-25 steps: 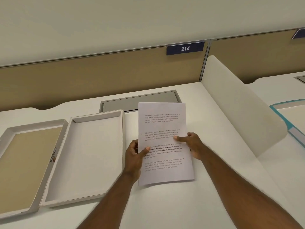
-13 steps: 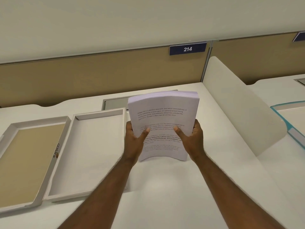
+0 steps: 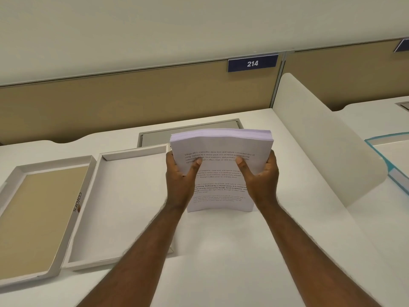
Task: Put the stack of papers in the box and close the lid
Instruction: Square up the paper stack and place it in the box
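While upright, the paper stack (image 3: 221,173) sits between both hands.

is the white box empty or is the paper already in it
Empty: the white box shows only its bare floor, and the stack of papers is beside it, gripped by both hands.

Lid (image 3: 33,220) lies left of box (image 3: 124,204).
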